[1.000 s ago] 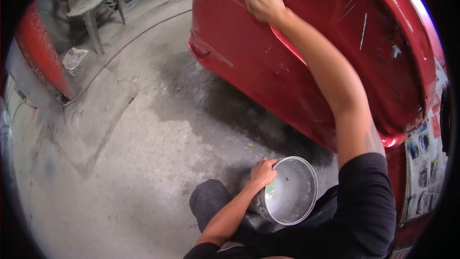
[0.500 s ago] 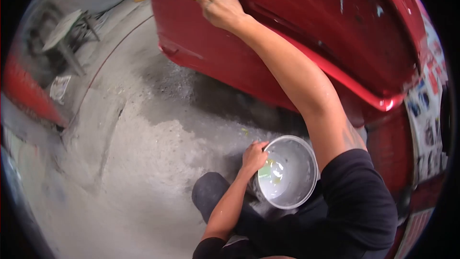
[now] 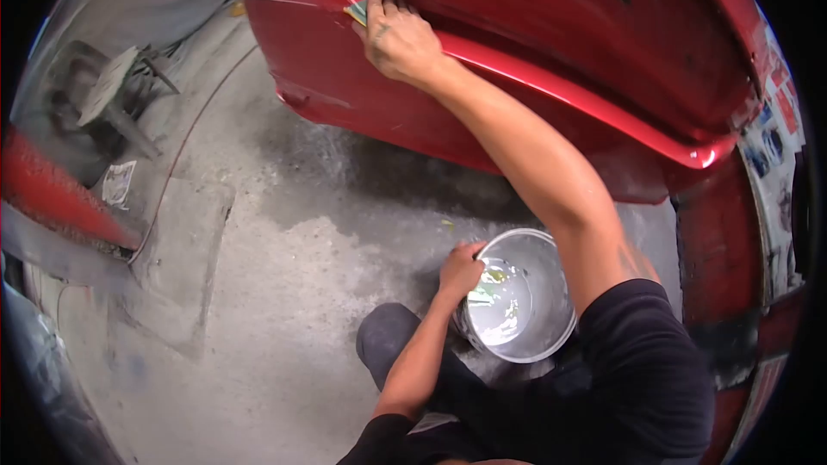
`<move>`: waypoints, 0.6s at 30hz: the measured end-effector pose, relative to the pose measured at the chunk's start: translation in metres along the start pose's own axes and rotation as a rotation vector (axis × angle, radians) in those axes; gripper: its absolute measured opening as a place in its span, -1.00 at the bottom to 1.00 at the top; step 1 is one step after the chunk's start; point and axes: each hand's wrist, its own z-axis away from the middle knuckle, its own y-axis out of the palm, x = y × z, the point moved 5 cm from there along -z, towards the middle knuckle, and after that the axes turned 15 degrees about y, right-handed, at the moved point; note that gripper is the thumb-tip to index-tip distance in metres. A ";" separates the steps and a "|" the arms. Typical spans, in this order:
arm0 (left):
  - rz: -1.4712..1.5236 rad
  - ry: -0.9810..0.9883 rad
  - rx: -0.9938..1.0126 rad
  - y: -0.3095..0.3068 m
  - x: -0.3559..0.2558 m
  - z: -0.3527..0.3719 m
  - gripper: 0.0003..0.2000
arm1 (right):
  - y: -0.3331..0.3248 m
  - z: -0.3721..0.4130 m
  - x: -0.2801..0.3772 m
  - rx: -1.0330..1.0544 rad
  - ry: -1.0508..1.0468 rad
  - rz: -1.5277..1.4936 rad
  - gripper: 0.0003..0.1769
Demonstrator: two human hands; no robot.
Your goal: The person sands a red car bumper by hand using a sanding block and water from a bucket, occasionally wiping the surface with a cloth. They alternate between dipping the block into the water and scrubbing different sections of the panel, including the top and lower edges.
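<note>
My right hand (image 3: 401,38) lies against the red car panel (image 3: 345,69), its fingers over a thin green and yellow pad (image 3: 357,12) that shows at the fingertips. Lower down, my left hand (image 3: 462,272) grips the left rim of a round bucket (image 3: 544,293). The bucket tilts a little and holds shallow liquid, with something pale green and yellowish inside near my left hand. My left fingertips are partly hidden at the rim.
A small stool (image 3: 110,88) stands on the concrete floor (image 3: 284,293) at upper left, near a thin hose (image 3: 183,145). A red part (image 3: 60,194) is at the left edge. Newspaper sheets (image 3: 780,181) cover surfaces at right. My knee (image 3: 385,340) is left of the bucket.
My right hand and the pad have shifted slightly down and to the right over the panel. The view has moved a little. My left hand still grips the bucket.
</note>
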 end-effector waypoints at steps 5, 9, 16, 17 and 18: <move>0.027 -0.018 0.003 0.001 -0.008 0.007 -0.47 | -0.073 0.079 -0.155 0.071 -0.166 0.114 -0.32; 0.076 0.018 0.041 0.016 0.013 -0.001 -0.49 | -0.054 0.067 -0.110 0.094 -0.220 0.049 -0.51; 0.155 -0.023 0.008 0.019 0.014 0.002 -0.46 | -0.089 0.108 -0.242 0.024 -0.158 0.025 -0.48; 0.165 -0.019 0.031 0.021 0.016 0.001 -0.46 | -0.122 0.129 -0.300 0.074 -0.066 0.069 -0.47; 0.179 -0.021 0.015 0.021 0.016 0.003 -0.46 | -0.144 0.149 -0.374 0.110 0.091 0.047 -0.45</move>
